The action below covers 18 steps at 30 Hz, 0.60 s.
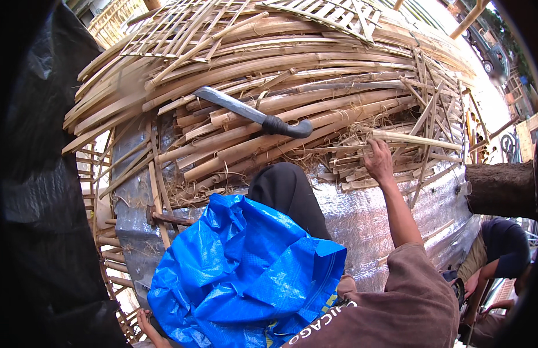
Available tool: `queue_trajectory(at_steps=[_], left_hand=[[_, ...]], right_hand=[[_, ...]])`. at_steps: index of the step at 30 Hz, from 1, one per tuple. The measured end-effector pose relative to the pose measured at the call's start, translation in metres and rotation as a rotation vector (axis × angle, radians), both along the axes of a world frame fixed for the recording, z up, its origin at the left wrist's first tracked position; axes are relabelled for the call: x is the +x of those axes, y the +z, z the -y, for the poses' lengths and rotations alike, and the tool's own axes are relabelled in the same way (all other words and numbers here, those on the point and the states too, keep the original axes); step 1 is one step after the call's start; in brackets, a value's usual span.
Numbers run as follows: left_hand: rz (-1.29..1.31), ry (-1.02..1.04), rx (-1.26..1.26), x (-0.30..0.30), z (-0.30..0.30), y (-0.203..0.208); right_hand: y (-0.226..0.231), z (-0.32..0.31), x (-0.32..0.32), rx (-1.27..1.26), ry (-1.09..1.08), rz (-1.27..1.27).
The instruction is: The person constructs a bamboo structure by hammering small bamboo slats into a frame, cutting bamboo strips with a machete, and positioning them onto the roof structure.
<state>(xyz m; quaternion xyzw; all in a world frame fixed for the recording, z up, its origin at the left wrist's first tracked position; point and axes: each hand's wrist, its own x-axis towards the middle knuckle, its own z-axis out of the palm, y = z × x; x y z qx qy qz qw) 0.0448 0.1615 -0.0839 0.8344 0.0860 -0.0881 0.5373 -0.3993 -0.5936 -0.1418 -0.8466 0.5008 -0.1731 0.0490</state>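
In the head view, the person's bare right hand (378,160) reached over the stack, its fingers bent at the left end of a long, pale, split bamboo strip (417,139); whether they pinched it or only touched it, I could not tell. That strip lay across a low pile of short, flat bamboo pieces (360,175). The bare left hand (146,326) showed only partly at the lower edge, beside a crumpled, shiny blue plastic sheet (234,272) over the lap; I could not tell whether it was spread or gripping.

Left of the right hand, a broad steel blade with a dark, hooked handle (254,114) rested on a heap of long, tan split bamboo lengths (315,58). Two slatted bamboo panels lay at its far side. A silvery plastic sheet (370,217) spread beneath the bamboo, and a co-worker in dark clothing (507,246) bent at the right.
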Motion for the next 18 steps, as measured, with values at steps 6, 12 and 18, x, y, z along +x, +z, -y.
queue_trajectory(at_steps=[6,12,18], left_hand=[[0.008,-0.044,0.024,-0.004,0.005,0.008],[-0.011,0.056,-0.024,-0.009,0.004,0.006],[-0.023,0.001,-0.038,-0.005,0.009,0.008]], right_hand=[[0.017,0.029,-0.011,-0.071,0.005,-0.026],[-0.01,-0.038,0.003,0.008,0.202,-0.115],[-0.022,-0.036,-0.005,-0.104,0.114,-0.056]])
